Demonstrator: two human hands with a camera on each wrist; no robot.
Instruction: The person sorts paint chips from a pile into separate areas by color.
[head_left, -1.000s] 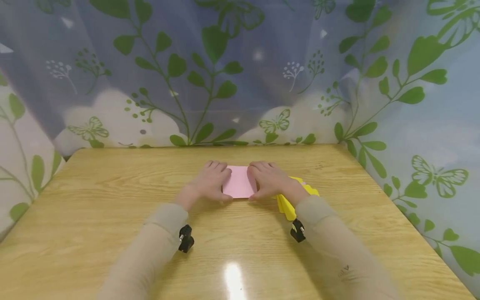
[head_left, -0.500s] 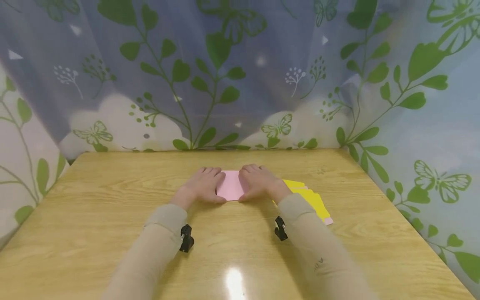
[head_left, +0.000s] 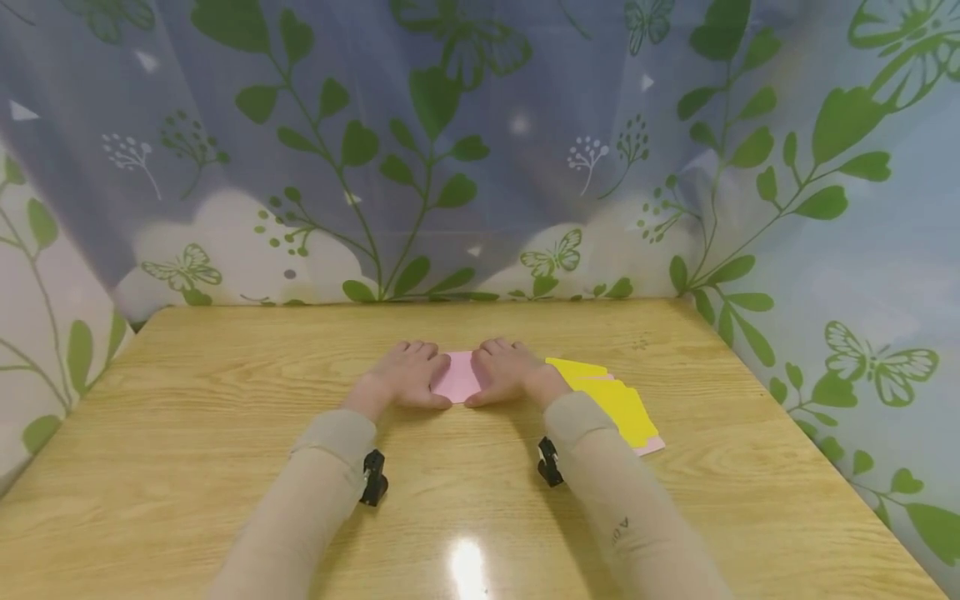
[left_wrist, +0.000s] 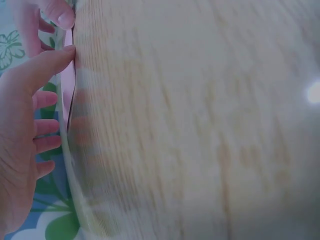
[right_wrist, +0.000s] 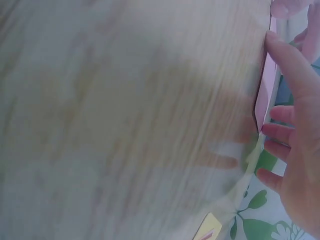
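In the head view a pink card point(head_left: 455, 379) lies near the middle of the wooden table, between both hands. My left hand point(head_left: 401, 377) holds its left end, thumb at the near edge and fingers towards the far edge. At the other end my right hand point(head_left: 512, 372) holds it in mirror fashion, and the two thumb tips are close together. Both wrist views show the pink card point(left_wrist: 68, 85) nearly edge-on, a thin strip low over the wood. Its left and right ends are partly hidden by the hands in the head view.
Several yellow cards point(head_left: 618, 408) with pink showing at their edges lie fanned out beside the right forearm, which covers part of them. A leaf-patterned cloth point(head_left: 450, 167) hangs behind the wooden table point(head_left: 225, 467) and along its right side. Each wrist carries a small black camera point(head_left: 373, 477).
The right hand has shifted left, closer to the left hand, so less of the pink card shows between them. More of the yellow cards has come into sight beside the right forearm.
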